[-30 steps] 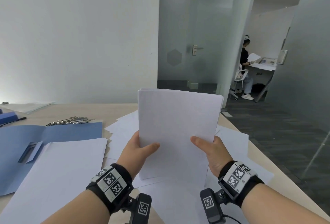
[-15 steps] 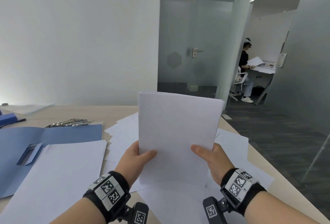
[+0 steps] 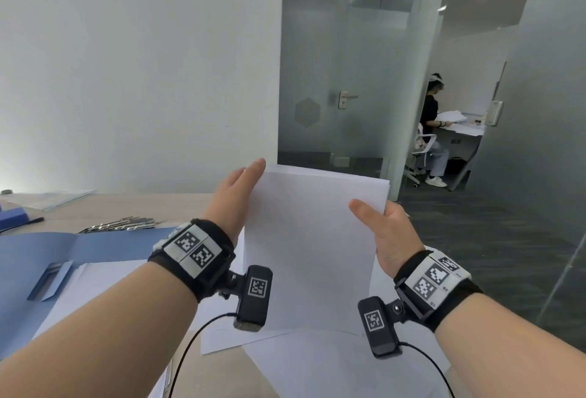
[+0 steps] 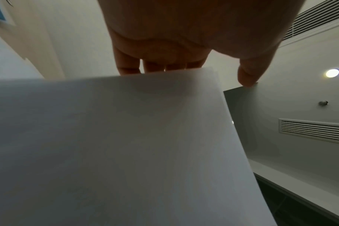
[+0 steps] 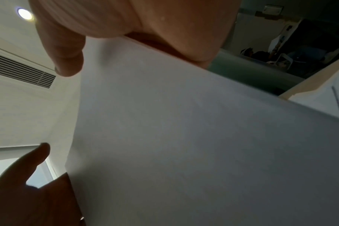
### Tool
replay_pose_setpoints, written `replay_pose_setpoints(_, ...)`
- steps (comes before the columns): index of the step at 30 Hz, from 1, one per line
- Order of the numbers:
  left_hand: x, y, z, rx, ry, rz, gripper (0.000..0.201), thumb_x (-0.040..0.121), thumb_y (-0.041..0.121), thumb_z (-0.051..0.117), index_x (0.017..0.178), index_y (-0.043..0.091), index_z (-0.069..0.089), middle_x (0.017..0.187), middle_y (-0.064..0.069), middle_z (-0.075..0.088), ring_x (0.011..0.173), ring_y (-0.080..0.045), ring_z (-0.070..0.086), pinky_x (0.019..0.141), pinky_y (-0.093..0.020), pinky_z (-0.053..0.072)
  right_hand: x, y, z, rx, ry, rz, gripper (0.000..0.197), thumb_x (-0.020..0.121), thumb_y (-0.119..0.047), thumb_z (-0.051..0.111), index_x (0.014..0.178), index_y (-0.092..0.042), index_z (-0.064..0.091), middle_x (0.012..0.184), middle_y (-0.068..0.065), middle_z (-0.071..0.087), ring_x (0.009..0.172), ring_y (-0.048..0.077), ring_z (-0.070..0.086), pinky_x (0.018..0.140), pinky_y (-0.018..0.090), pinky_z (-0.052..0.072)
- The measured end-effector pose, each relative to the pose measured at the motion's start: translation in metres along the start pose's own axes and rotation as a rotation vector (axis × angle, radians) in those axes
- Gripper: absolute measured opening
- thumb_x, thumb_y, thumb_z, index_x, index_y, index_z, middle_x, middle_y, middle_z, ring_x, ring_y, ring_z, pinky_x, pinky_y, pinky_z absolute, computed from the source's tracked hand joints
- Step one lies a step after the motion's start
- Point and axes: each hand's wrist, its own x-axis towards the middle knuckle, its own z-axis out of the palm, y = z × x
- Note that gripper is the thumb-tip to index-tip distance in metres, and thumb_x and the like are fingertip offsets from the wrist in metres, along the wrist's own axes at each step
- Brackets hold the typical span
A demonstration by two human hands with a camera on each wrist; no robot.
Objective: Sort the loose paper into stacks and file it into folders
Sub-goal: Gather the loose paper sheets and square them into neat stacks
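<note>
Paper stack (image 3: 314, 239): held upright above the surface (image 3: 104, 207). Left hand (image 3: 233, 198), earlier gripping the lower edge, now flat-fingered against the left edge; right hand (image 3: 385, 232) still gripping the right edge. No writing legible.

We hold a paper stack upright over the desk.
Our right hand (image 3: 385, 232) grips the paper stack (image 3: 314, 248) at its right edge; our left hand (image 3: 236, 198) lies flat-fingered along its left edge. An open blue folder (image 3: 38, 258) lies far left on the table (image 3: 126, 207).
</note>
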Motion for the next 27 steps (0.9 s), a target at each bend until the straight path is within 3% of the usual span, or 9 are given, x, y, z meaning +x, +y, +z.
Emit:
replay_pose_setpoints(3, 0.006, 0.006, 0.003, 0.009, 0.048, -0.055, 0.058, 0.076, 0.071, 0.061, 0.109, 0.024, 0.071, 0.11, 0.002, 0.073, 0.108, -0.02, 0.067, 0.101, -0.041, 0.049, 0.0, -0.004, 0.002, -0.008, 0.011, -0.004, 0.009, 0.088, -0.02, 0.072, 0.088, -0.015, 0.079, 0.095, 0.014, 0.077, 0.083, 0.028, 0.074, 0.079, 0.044, 0.058)
replay_pose_setpoints(6, 0.008, 0.006, 0.007, -0.018, 0.049, -0.07, 0.033, 0.087, 0.054, 0.063, 0.087, 0.022, 0.071, 0.083, 0.002, 0.068, 0.082, -0.023, 0.064, 0.08, -0.036, 0.048, -0.001, -0.003, 0.002, -0.012, 0.009, 0.0, 0.009, 0.091, -0.015, 0.069, 0.09, -0.015, 0.078, 0.095, 0.013, 0.078, 0.084, 0.028, 0.074, 0.078, 0.042, 0.058)
replay_pose_setpoints(8, 0.008, 0.005, 0.008, -0.024, 0.053, -0.066, 0.028, 0.092, 0.047, 0.06, 0.081, 0.022, 0.065, 0.078, 0.002, 0.059, 0.076, -0.021, 0.056, 0.076, -0.035, 0.043, -0.002, -0.001, 0.001, -0.021, 0.012, 0.01, 0.008, 0.091, -0.015, 0.069, 0.094, -0.014, 0.077, 0.097, 0.013, 0.077, 0.086, 0.029, 0.074, 0.081, 0.045, 0.058)
replay_pose_setpoints(14, 0.007, 0.006, 0.002, -0.019, 0.094, -0.12, 0.045, 0.067, 0.056, 0.056, 0.087, 0.018, 0.067, 0.092, -0.004, 0.058, 0.085, -0.022, 0.053, 0.082, -0.041, 0.04, -0.004, 0.006, -0.002, -0.048, 0.014, 0.016, 0.015, 0.09, -0.015, 0.072, 0.103, -0.009, 0.075, 0.103, 0.014, 0.077, 0.093, 0.032, 0.073, 0.085, 0.047, 0.058)
replay_pose_setpoints(17, 0.004, 0.011, 0.003, -0.047, 0.038, -0.102, 0.044, 0.072, 0.057, 0.057, 0.088, 0.022, 0.077, 0.097, -0.003, 0.069, 0.086, -0.023, 0.061, 0.082, -0.04, 0.045, -0.006, 0.01, -0.003, -0.039, 0.005, 0.022, 0.014, 0.084, -0.018, 0.078, 0.098, -0.014, 0.078, 0.104, 0.013, 0.077, 0.095, 0.032, 0.073, 0.085, 0.046, 0.059)
replay_pose_setpoints(19, -0.002, 0.008, 0.003, -0.038, 0.007, -0.043, 0.045, 0.077, 0.061, 0.064, 0.099, 0.023, 0.075, 0.1, 0.0, 0.072, 0.091, -0.02, 0.067, 0.084, -0.038, 0.05, -0.009, 0.012, -0.004, -0.044, 0.004, 0.024, 0.01, 0.088, -0.014, 0.074, 0.096, -0.018, 0.079, 0.104, 0.011, 0.077, 0.095, 0.029, 0.074, 0.085, 0.044, 0.058)
replay_pose_setpoints(21, -0.01, -0.004, 0.001, -0.035, -0.045, 0.005, 0.042, 0.082, 0.053, 0.075, 0.108, 0.021, 0.071, 0.102, 0.003, 0.076, 0.094, -0.018, 0.072, 0.081, -0.034, 0.055, -0.013, 0.017, -0.006, -0.058, -0.001, 0.042, 0.013, 0.091, -0.012, 0.069, 0.1, -0.016, 0.077, 0.105, 0.01, 0.077, 0.097, 0.028, 0.074, 0.084, 0.042, 0.058)
replay_pose_setpoints(24, -0.019, -0.034, -0.004, 0.004, -0.116, -0.006, 0.048, 0.075, 0.036, 0.087, 0.116, 0.019, 0.068, 0.107, 0.001, 0.078, 0.099, -0.02, 0.074, 0.086, -0.039, 0.057, -0.021, 0.027, -0.009, -0.078, 0.0, 0.079, 0.015, 0.092, -0.01, 0.068, 0.105, -0.012, 0.075, 0.104, 0.009, 0.078, 0.096, 0.027, 0.074, 0.081, 0.038, 0.057)
replay_pose_setpoints(27, -0.023, -0.064, -0.007, 0.074, -0.102, -0.061, 0.051, 0.068, 0.034, 0.084, 0.116, 0.022, 0.069, 0.108, 0.003, 0.078, 0.099, -0.018, 0.074, 0.094, -0.045, 0.056, -0.026, 0.034, -0.008, -0.085, 0.016, 0.118, 0.013, 0.092, -0.01, 0.068, 0.102, -0.011, 0.076, 0.102, 0.009, 0.078, 0.096, 0.028, 0.074, 0.08, 0.036, 0.058)
